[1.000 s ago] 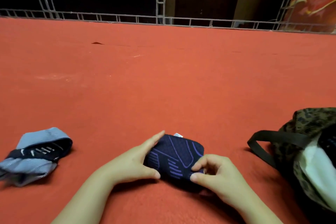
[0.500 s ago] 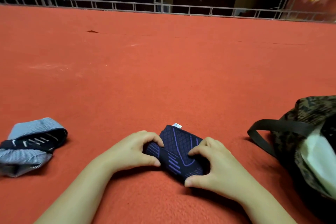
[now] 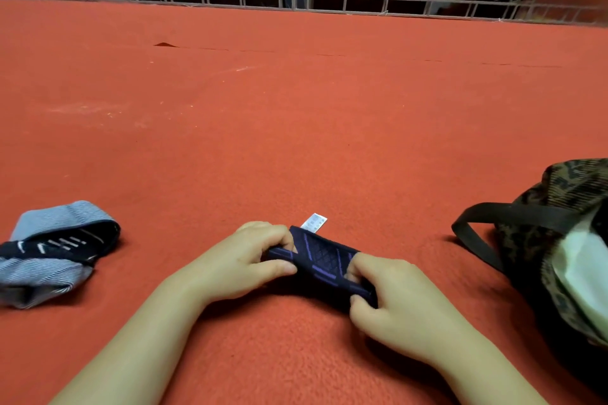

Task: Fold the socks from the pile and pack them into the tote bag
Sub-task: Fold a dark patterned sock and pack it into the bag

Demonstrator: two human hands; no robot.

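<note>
Landmark: the navy sock (image 3: 324, 256), a folded bundle lying on the red carpet (image 3: 296, 128) just in front of me.
Open room: beyond the navy sock the carpet runs bare and wide up to a metal railing (image 3: 296, 2) along its far edge; a small raised wrinkle (image 3: 164, 44) sits far off to the upper left.
Left of the navy sock: a loose pile of socks (image 3: 56, 250), pale blue striped with a dark one across it, well apart from my hands with bare carpet between.
Right of the navy sock: the tote bag (image 3: 559, 240), camouflage-patterned, cut off by the frame edge, its dark strap (image 3: 477, 227) looping out toward the sock; something pale shows in its mouth.
My left hand (image 3: 250, 260): fingers curled over the sock's left end, thumb underneath, gripping it.
My right hand (image 3: 391, 299): fingers and thumb pinching the sock's right end.
Look of the navy sock: dark navy with purple lines and a fine diamond grid, folded into a short thick band between my hands; a small white tag (image 3: 314, 222) sticks out at its far edge.
</note>
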